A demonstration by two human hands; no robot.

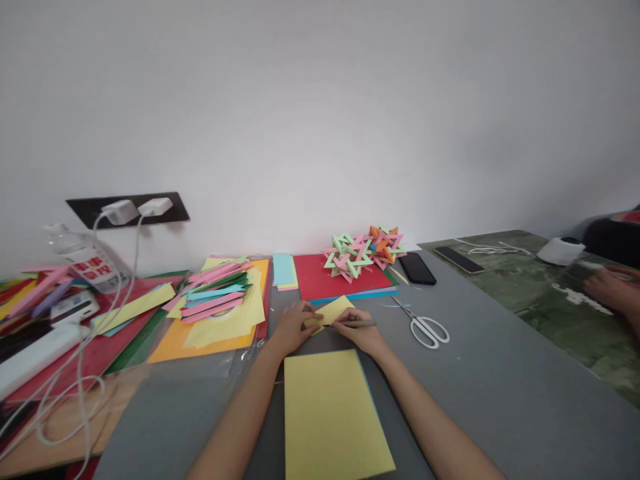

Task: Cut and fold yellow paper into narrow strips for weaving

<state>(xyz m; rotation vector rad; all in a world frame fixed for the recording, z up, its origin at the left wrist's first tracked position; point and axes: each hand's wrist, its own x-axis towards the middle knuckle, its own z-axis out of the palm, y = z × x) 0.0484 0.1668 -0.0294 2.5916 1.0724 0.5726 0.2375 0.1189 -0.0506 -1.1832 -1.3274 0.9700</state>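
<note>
A small yellow paper piece (336, 308) lies between my two hands on the grey table. My left hand (295, 327) rests at its left edge, fingers bent over the paper. In my right hand (361, 329) is a grey pen (364, 323), held in a pinch with its tip near the paper's lower edge. Nearer to me, between my forearms, lies a large yellow sheet (333, 413) with a blue edge showing under it. Beyond my hands sits a red sheet (315, 277), with folded paper star shapes (349, 257) standing on it.
White-handled scissors (427, 330) and a black phone (417, 269) lie to the right. On the left are folded paper strips (215, 293), a plastic bottle (93, 263) and white cables (83, 387). Another person's hand (607, 290) is over the green table at the far right.
</note>
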